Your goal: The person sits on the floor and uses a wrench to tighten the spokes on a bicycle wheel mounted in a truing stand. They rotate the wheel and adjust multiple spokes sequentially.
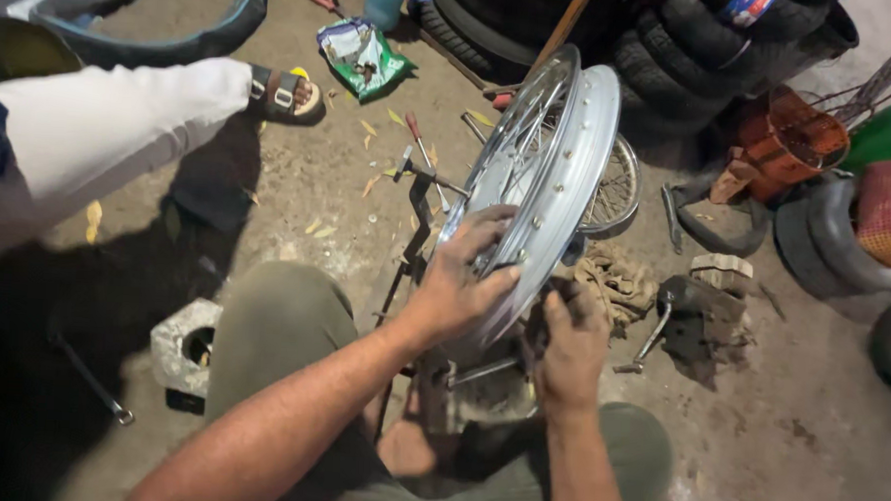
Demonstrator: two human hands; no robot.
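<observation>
Both hands work at a spoked wheel rim (554,175) in the head view. The left hand (461,281) lies spread over the rim's lower edge, fingers curled onto the shiny metal and gripping it. The right hand (572,341) is closed just below and to the right of the rim, fingers bent inward around something small and dark that cannot be made out. The rim stands tilted on its edge in a dark metal stand (416,229), above the person's olive-trousered knees, its spokes running to a hub hidden behind the rim wall.

On the dusty concrete floor (818,437), a dirty rag (619,283) lies just right of the rim, and a dark lump of metal parts (703,317) sits beyond it. A red-handled screwdriver (420,144) lies on the floor behind the stand. A green packet (362,56) rests farther back, near stacked tyres (695,51). An orange wire basket (796,141) stands at the right by more tyres. At the left, another person's white-trousered leg ends in a sandalled foot (287,95). A grey block (186,344) sits beside the left knee.
</observation>
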